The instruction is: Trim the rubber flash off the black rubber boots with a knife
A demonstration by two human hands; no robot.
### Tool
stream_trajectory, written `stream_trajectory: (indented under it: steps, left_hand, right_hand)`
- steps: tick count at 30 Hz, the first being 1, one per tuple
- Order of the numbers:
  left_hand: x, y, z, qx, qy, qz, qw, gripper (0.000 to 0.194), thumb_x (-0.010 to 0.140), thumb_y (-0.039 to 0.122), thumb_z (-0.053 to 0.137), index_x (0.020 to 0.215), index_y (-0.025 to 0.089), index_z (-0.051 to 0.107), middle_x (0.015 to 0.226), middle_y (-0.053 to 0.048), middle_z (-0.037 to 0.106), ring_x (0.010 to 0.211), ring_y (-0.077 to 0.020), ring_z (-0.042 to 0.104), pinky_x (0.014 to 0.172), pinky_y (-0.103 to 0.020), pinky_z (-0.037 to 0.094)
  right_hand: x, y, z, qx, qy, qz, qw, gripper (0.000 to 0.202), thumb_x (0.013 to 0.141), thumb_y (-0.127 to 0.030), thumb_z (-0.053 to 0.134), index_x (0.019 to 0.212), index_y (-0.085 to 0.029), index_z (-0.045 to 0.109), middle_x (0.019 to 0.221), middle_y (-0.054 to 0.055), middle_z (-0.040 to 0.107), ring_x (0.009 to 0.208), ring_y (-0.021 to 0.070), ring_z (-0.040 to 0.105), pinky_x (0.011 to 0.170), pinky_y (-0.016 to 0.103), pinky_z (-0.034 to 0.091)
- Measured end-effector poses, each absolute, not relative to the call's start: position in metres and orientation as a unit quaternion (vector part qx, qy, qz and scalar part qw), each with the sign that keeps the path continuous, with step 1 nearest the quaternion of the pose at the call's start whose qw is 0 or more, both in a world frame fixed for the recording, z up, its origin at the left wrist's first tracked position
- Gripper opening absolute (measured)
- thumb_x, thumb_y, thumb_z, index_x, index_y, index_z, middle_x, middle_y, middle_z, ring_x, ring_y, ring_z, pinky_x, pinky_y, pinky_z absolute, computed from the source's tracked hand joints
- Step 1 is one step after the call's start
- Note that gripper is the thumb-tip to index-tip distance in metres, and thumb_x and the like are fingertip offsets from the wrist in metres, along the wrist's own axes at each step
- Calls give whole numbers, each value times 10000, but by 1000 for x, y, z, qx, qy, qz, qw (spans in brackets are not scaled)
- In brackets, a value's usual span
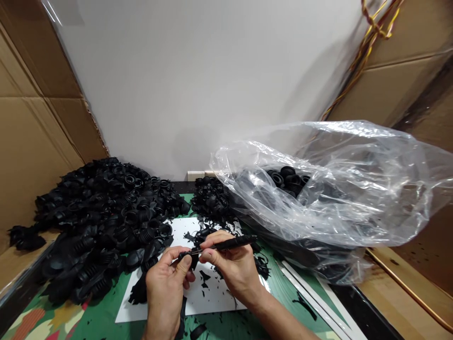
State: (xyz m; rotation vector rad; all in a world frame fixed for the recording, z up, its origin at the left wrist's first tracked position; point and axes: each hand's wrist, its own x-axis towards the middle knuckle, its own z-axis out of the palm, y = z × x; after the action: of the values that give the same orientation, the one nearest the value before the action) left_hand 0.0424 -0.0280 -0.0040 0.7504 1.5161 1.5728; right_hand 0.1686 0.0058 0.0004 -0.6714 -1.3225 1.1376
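Observation:
My left hand (168, 285) pinches a small black rubber part (193, 260) between thumb and fingers, above a white sheet (170, 306). In my right hand (231, 267) is a slim, pen-like tool (235, 242) with a black handle. Its thin metal end points left and meets the rubber part, or lies right at it; the exact contact is hidden by my fingers. Black rubber scraps (204, 277) lie scattered on the sheet below both hands. Near my left wrist, more black rubber (138, 290) rests on the sheet's left edge.
A large heap of ribbed black rubber parts (113, 212) fills the left side. A smaller dark pile (211, 196) sits behind the sheet. At right, a clear plastic bag (339, 198) holds black ringed parts (288, 178). White strips (311, 295) lie on the green surface. Cardboard walls flank both sides.

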Motion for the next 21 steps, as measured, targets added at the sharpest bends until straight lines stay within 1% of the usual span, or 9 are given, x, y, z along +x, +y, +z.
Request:
stream_trajectory:
  steps: [3, 6, 9, 12, 15, 17, 21]
  left_hand:
    - [42, -29, -6, 311, 598, 617, 407, 331, 532, 403, 782, 708, 143, 675, 420, 28, 574, 373, -87, 467, 366, -178, 341]
    - [43, -29, -7, 318, 591, 613, 417, 331, 547, 403, 778, 720, 140, 675, 421, 21, 585, 366, -78, 455, 369, -170, 330]
    - [43, -29, -7, 288, 597, 611, 432, 384, 516, 418, 790, 743, 130, 675, 363, 20, 557, 342, -76, 432, 356, -162, 298]
    - [43, -28, -6, 268, 592, 616, 445, 419, 496, 426, 798, 760, 126, 672, 356, 18, 552, 343, -84, 437, 354, -166, 288]
    - [43, -27, -6, 264, 588, 622, 445, 443, 485, 437, 802, 773, 127, 669, 363, 18, 556, 354, -89, 448, 362, -170, 291]
    - [42, -27, -6, 266, 588, 624, 441, 452, 475, 446, 804, 767, 128, 668, 364, 17, 558, 360, -90, 453, 370, -171, 297]
    - [41, -28, -7, 271, 589, 627, 431, 445, 469, 450, 805, 752, 136, 666, 356, 39, 530, 368, -91, 471, 386, -170, 314]
  right_hand:
    - [169, 3, 4, -279, -638, 378, 610, 38, 774, -198, 656, 758, -196, 691, 710, 40, 624, 637, 160, 600, 564, 275, 503]
    - [172, 6, 8, -276, -677, 262, 630, 89, 791, -146, 619, 793, -208, 683, 743, 46, 630, 633, 156, 595, 557, 273, 496]
    - [177, 18, 8, -322, -636, 227, 664, 76, 792, -154, 624, 756, -209, 663, 725, 41, 621, 650, 165, 597, 584, 288, 504]
    - [180, 27, 3, -342, -583, 303, 672, 47, 788, -221, 642, 746, -199, 641, 715, 29, 602, 584, 149, 594, 546, 284, 511]
    - [180, 28, -1, -329, -543, 418, 649, 140, 768, -315, 662, 756, -178, 634, 744, 19, 595, 520, 123, 590, 500, 264, 511]
    - [179, 26, -1, -318, -525, 469, 635, 199, 755, -363, 667, 752, -167, 633, 718, 6, 586, 505, 117, 588, 487, 254, 506]
    - [175, 19, 1, -289, -504, 525, 622, 207, 745, -370, 679, 752, -165, 644, 658, -11, 572, 469, 109, 576, 458, 235, 474]
